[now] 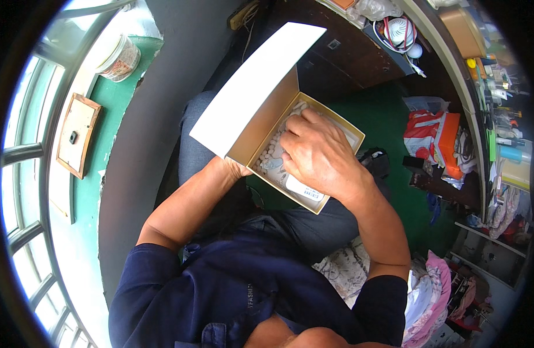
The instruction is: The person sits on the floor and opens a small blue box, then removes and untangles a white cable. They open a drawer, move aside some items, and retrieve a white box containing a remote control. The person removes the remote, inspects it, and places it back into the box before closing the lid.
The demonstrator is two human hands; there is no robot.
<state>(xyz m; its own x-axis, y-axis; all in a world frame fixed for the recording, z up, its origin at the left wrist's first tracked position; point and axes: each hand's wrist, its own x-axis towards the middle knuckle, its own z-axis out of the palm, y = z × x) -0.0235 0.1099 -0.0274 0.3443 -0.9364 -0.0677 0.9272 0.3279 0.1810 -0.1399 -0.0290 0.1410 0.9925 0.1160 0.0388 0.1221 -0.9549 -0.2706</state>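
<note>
A hinged cardboard box (pixel 261 172) with a white lid (pixel 258 89) and gold-coloured inner walls stands open above my lap, tilted. My left hand (pixel 237 167) holds it at the near left corner, its fingers hidden under the box. My right hand (pixel 317 150) reaches in over the contents, fingers bent down among them; whether they grip anything is hidden. Inside, left of the right hand, lie a string of pale round beads (pixel 273 143) and a light bluish item (pixel 272 163). A white card or packet with writing (pixel 302 189) lies at the near end.
A windowsill on the left bears a wooden frame (pixel 79 135) and a plastic tub (pixel 119 58). Ahead is a dark wooden cabinet (pixel 336 65) with a small white fan (pixel 398 32). Red and orange bags (pixel 447 145) stand at the right, below a cluttered shelf. Pink fabric (pixel 434 296) lies at lower right.
</note>
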